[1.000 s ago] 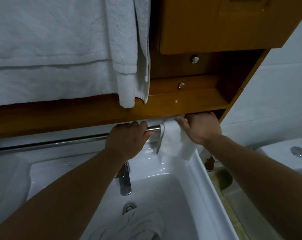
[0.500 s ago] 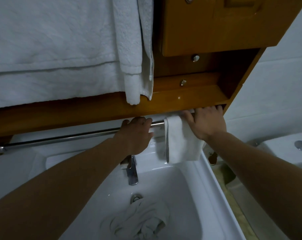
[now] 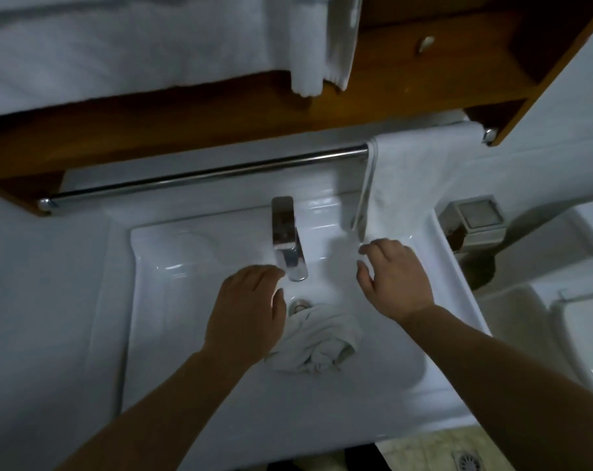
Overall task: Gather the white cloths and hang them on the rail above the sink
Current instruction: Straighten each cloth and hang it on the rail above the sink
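One folded white cloth (image 3: 420, 171) hangs at the chrome rail's (image 3: 203, 175) three-o'clock end, a crumpled white cloth (image 3: 317, 341) lies unhung in the white ceramic sink (image 3: 159, 300), left hand (image 3: 245, 317) and right hand (image 3: 395, 280) empty, fingers relaxed.

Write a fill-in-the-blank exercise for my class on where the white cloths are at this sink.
1. The folded white cloth hangs over the ____ end of the chrome metal rail.
2. The crumpled white cloth lies in the white ceramic sink basin, beside its round metal ____.
3. The left hand and the right hand hover over the basin, fingers relaxed, holding ____.

Missing words: right; drain; nothing.
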`<state>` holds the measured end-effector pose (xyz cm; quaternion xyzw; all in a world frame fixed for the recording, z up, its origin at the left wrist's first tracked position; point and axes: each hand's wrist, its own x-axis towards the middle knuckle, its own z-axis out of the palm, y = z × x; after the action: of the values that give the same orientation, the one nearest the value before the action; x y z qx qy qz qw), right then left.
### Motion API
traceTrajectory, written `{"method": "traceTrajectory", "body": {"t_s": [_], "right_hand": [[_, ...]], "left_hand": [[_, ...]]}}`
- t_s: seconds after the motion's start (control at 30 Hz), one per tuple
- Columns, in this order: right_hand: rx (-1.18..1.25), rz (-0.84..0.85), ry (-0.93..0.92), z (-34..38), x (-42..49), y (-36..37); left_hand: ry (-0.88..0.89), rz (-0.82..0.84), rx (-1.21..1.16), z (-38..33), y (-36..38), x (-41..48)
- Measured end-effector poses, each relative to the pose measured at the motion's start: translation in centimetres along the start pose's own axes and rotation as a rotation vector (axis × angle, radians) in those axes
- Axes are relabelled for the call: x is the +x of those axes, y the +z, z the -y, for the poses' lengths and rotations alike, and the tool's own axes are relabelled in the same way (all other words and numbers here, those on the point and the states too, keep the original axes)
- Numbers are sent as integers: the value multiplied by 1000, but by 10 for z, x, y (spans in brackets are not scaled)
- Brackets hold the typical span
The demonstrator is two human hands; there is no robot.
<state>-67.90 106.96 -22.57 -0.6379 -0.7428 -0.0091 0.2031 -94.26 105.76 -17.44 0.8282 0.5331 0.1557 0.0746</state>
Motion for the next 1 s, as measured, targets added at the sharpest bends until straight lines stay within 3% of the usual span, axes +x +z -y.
{"method": "traceTrajectory", "body": {"t_s": [0.2,0.37,0.47,0.7,1.0], "right_hand": [[101,539,205,25,-33,61],[193,779,258,33,-59,113],[144,812,227,37,-68,143],[-30,732,187,43,-71,184],[183,766,240,49,-59,117]], "left_hand": [[-280,279,60,49,59,-58],[-422,551,77,68,107,-76],[-449,671,99,78,135,-81],[-518,739,54,83,181,-86],[-405,675,46,50,140,-84]]}}
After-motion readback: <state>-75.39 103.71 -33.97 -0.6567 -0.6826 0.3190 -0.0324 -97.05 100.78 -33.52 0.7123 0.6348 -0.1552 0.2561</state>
